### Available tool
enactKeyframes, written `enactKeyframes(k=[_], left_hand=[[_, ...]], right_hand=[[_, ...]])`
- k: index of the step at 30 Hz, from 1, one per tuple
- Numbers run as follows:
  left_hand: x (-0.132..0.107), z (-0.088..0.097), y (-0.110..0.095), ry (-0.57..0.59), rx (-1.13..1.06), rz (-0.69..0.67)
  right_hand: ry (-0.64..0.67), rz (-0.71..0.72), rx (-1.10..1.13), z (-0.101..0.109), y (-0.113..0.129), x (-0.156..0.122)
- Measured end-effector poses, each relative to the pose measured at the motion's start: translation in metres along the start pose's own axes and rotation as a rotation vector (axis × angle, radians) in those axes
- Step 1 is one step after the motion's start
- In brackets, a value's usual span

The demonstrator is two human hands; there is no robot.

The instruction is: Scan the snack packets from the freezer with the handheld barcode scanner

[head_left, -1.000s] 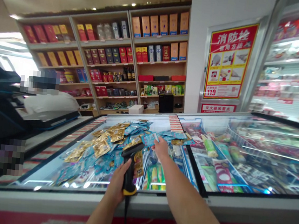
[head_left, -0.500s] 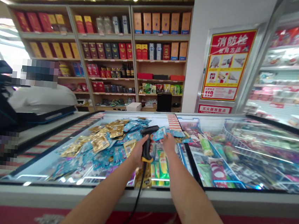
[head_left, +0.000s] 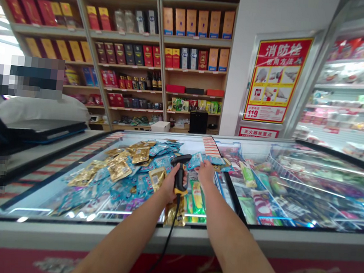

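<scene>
My left hand [head_left: 171, 182] is wrapped round the handle of a black and yellow barcode scanner [head_left: 180, 173], whose cord hangs down toward me. Just right of the scanner's head, my right hand [head_left: 205, 171] pinches a small blue packet [head_left: 195, 160]. The scanner's head faces that packet at close range. Left of my hands, blue packets [head_left: 143, 185] and gold packets [head_left: 119, 170] lie in a loose heap on the freezer's glass top [head_left: 47, 196]. Some more blue packets [head_left: 215, 160] lie beyond my right hand. A gold packet [head_left: 174, 213] lies below the scanner, partly covered by my left wrist.
Frozen goods in wire baskets show under the right-hand glass [head_left: 279, 193]. A black frame bar [head_left: 232, 197] divides the two halves. At the left, a person in white [head_left: 46, 108] is behind a counter. Shelves of boxed goods [head_left: 128, 56] line the back wall.
The view has shifted slightly, so the shelves and the person sit further left. Both hands keep their hold, and the blue packet appears turned slightly more upright beside the scanner.
</scene>
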State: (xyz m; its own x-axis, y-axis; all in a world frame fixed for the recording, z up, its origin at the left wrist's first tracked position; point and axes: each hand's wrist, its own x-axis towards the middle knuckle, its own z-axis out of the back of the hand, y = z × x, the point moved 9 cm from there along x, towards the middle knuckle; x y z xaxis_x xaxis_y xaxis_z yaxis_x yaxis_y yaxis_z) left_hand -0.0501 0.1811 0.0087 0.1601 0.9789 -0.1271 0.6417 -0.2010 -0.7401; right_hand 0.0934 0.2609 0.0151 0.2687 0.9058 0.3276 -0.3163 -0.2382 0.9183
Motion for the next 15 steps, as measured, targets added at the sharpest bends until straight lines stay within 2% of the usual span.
enactKeyframes(k=[4,11,15], left_hand=[[-0.0013,-0.0003,0.0012,0.006,0.002,0.013],[-0.0051,-0.0021,0.0015,-0.029,0.049,0.025],[-0.0051,-0.0015,0.0021,-0.038,0.047,0.038]], right_hand=[[-0.029,-0.065,-0.029,0.0066,0.0021,-0.0044],[-0.022,-0.039,-0.049,0.0036,-0.0001,-0.0021],[-0.028,-0.079,-0.043,0.0060,-0.0016,-0.0031]])
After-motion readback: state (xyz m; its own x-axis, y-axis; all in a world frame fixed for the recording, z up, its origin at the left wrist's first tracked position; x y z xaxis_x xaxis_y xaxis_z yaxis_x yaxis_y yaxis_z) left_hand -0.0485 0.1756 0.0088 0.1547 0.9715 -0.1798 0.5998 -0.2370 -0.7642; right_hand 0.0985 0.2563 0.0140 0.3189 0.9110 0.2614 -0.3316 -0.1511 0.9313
